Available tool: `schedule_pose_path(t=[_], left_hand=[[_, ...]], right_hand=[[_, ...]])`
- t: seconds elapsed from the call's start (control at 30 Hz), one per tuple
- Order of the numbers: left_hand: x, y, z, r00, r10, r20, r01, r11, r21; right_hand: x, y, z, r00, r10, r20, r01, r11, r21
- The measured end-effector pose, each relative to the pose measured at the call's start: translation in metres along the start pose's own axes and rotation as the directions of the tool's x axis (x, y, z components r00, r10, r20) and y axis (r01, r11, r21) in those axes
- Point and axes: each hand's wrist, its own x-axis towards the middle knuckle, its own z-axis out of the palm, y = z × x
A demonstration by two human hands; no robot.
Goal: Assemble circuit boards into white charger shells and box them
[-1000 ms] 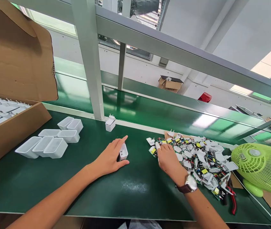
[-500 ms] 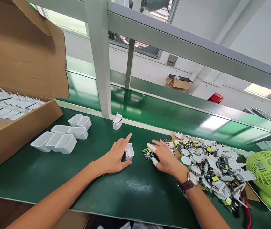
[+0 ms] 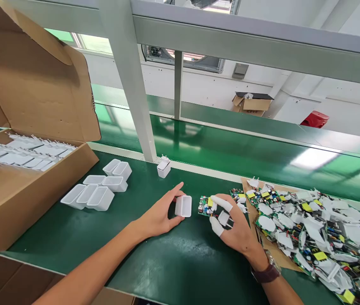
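Note:
My left hand [image 3: 160, 215] grips a white open charger shell [image 3: 183, 206] between thumb and fingers, its hollow side turned toward me, just above the green mat [image 3: 72, 237]. My right hand [image 3: 235, 226], with white finger cots on thumb and forefinger, pinches a green circuit board with a white plug piece [image 3: 213, 208] close to the right of the shell. The two parts sit a few centimetres apart. A brown-strapped watch [image 3: 267, 271] is on my right wrist.
A pile of circuit boards and white plug covers [image 3: 309, 228] lies at the right on cardboard. Several empty white shells [image 3: 95, 190] lie at the left beside an open cardboard box [image 3: 30, 186] of white parts. One assembled charger [image 3: 163, 167] stands by a grey post [image 3: 132, 84].
My left hand has lifted and tipped the shell off the mat. My right hand picked a board with plug from the pile's edge and brought it next to the shell. The view shifted left.

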Motion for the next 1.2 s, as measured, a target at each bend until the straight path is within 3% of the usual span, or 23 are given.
schedule_pose_path(t=[0.07,0.2,0.53,1.2], left_hand=[[0.001,0.001,0.004,0.998,0.058,-0.007,-0.058,0.998,0.018],[0.002,0.005,0.009,0.995,0.102,-0.010,-0.101,0.994,0.044],[0.006,0.010,0.008,0.998,0.066,-0.011,-0.064,0.994,0.089],[0.006,0.014,0.010,0.999,0.015,0.033,-0.018,0.996,0.091]], right_hand=[[0.000,-0.008,-0.002,0.996,-0.086,-0.023,0.086,0.996,0.013],[-0.004,-0.015,0.000,0.978,-0.205,-0.025,0.200,0.970,-0.135],[-0.004,-0.024,0.002,0.973,-0.233,0.003,0.222,0.922,-0.317],[-0.006,-0.020,0.006,0.973,-0.218,0.071,0.228,0.905,-0.360]])
